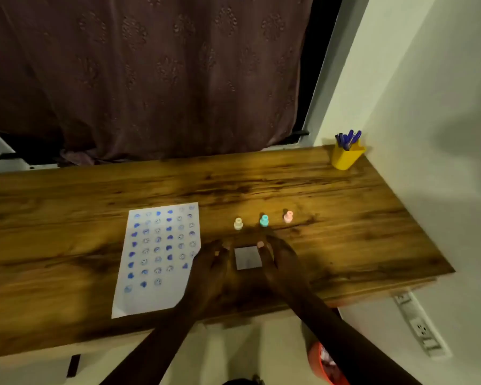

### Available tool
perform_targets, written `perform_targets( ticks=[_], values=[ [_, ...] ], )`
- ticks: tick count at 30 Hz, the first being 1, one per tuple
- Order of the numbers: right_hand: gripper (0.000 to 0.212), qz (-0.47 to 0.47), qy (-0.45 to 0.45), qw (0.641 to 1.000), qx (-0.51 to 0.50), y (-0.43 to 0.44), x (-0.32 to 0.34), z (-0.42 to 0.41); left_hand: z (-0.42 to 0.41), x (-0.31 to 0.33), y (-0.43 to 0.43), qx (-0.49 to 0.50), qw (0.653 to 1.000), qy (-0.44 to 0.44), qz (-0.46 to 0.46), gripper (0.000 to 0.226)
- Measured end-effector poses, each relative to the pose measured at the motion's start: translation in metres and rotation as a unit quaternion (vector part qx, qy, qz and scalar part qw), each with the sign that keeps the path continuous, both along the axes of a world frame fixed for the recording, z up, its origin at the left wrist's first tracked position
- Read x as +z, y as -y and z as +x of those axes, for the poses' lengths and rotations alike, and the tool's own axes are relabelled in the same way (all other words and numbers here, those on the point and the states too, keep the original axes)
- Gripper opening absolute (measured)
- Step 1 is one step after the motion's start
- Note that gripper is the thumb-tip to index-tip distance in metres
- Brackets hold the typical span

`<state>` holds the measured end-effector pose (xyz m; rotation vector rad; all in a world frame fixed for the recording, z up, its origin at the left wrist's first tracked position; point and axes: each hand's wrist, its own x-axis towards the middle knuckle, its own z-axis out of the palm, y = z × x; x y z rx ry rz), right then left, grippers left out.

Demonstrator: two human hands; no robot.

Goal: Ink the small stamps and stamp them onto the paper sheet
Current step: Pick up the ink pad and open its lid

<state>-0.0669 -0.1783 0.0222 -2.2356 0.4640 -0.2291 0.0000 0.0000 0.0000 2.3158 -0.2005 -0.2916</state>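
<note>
A white paper sheet covered with several rows of blue stamp marks lies on the wooden table. Three small stamps stand upright in a row behind my hands: a cream stamp, a teal stamp and a pink stamp. A small square grey ink pad lies between my hands. My left hand touches its left side and my right hand its right side, fingers along its edges. The frame is blurred, so the grip is unclear.
A yellow cup with several blue pens stands at the table's far right corner by the white wall. A dark curtain hangs behind the table. Below the table's front edge are an orange container and a wall socket strip.
</note>
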Motion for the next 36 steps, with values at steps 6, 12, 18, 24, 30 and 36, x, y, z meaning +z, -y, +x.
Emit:
perform_targets(
  ticks=[6, 12, 18, 24, 30, 36],
  values=[
    [0.045, -0.014, -0.049, 0.998, 0.033, 0.017, -0.016, -0.005, -0.008, -0.007, 0.036, 0.088, 0.956, -0.220, -0.173, 0.028],
    [0.047, 0.002, -0.062, 0.998, 0.032, 0.019, -0.020, -0.001, -0.008, -0.011, 0.054, 0.104, 0.952, -0.218, -0.189, 0.040],
    [0.043, 0.054, -0.093, 0.994, 0.011, 0.020, -0.019, 0.005, -0.001, -0.011, 0.060, 0.118, 0.947, -0.231, -0.191, 0.027],
    [0.044, 0.063, -0.076, 0.995, 0.008, 0.001, -0.004, 0.013, 0.004, 0.004, 0.041, 0.182, 0.924, -0.239, -0.235, 0.038],
    [0.043, 0.054, -0.045, 0.997, 0.041, -0.061, 0.015, 0.047, 0.026, 0.034, -0.033, 0.211, 0.909, -0.204, -0.296, 0.022],
    [0.045, 0.061, -0.053, 0.988, 0.131, -0.153, 0.015, 0.093, 0.052, 0.050, -0.134, 0.274, 0.890, -0.208, -0.300, 0.033]
  ],
)
